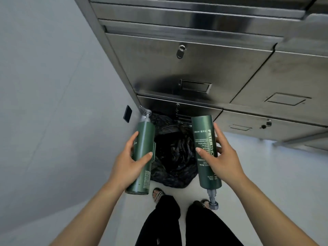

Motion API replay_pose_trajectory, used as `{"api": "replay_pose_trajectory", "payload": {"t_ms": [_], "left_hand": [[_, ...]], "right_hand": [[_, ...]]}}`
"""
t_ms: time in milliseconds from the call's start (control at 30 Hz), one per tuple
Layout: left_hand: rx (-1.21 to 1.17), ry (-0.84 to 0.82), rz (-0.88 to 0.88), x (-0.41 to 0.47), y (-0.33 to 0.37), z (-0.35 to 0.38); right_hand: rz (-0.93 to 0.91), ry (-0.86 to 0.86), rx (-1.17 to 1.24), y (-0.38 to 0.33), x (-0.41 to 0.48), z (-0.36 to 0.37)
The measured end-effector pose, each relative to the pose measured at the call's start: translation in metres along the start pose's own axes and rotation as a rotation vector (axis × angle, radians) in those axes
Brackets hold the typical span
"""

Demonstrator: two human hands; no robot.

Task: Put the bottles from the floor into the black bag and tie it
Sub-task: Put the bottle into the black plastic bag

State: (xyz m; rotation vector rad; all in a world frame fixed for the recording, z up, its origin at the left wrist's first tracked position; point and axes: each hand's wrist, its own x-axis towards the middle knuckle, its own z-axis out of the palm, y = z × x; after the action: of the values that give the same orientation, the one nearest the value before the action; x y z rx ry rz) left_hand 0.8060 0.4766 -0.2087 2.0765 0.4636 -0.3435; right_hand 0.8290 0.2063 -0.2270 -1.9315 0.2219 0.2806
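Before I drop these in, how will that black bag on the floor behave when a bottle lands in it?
The black bag looks like thin, crinkled film, so it is probably floppy and will sag under weight. Its mouth lies slumped, not propped, so it may fold shut if nudged.

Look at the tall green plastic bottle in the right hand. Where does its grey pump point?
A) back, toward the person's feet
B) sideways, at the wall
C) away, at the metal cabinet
A: the tall green plastic bottle in the right hand has its grey pump down by the feet.
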Motion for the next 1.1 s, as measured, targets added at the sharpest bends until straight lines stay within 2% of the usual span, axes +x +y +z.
{"api": "replay_pose_trajectory", "payload": {"t_ms": [133,300,467,733,967,1100], "left_hand": [[0.000,-0.067,-0.011,0.018,-0.034,0.021],[-0.025,-0.124,-0.050,0.043,-0.094,0.081],[-0.051,-0.164,-0.097,0.094,-0.163,0.132],[-0.095,-0.162,-0.062,0.165,-0.286,0.186],[-0.063,-0.125,-0.074,0.204,-0.358,0.197],[-0.083,-0.136,-0.091,0.217,-0.367,0.199]], "right_hand": [[0.073,0.046,0.015,0.040,-0.002,0.014],[0.123,0.039,0.013,0.117,0.014,0.045],[0.188,0.034,-0.014,0.203,0.037,0.094],[0.190,0.064,-0.154,0.328,0.099,0.191],[0.146,0.055,-0.112,0.373,0.173,0.256],[0.216,0.032,-0.172,0.387,0.197,0.263]]}}
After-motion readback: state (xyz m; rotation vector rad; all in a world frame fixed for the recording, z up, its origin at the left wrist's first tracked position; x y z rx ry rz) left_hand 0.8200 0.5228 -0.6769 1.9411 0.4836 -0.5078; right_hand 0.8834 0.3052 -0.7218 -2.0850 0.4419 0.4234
